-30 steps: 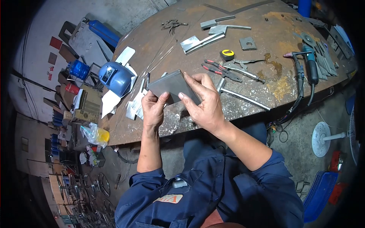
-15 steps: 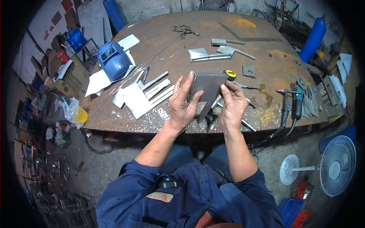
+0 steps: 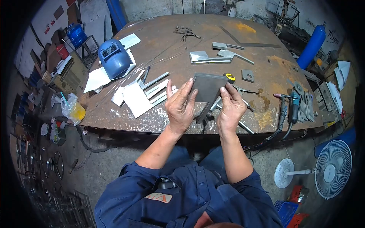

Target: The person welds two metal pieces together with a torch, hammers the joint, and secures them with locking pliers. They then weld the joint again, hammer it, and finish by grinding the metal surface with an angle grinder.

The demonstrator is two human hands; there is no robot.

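One dark grey, flat, rectangular metal plate (image 3: pixel 208 89) bridges the gap between my bare left hand (image 3: pixel 180 113), fingers loosely spread at its left edge, and my bare right hand (image 3: pixel 231 113), pinching its right edge, the far edge running crosswise, neither hand clearly nearer.

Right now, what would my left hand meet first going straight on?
Likely the shiny metal piece beyond the dark plate, though your left hand may be high enough to pass over it.
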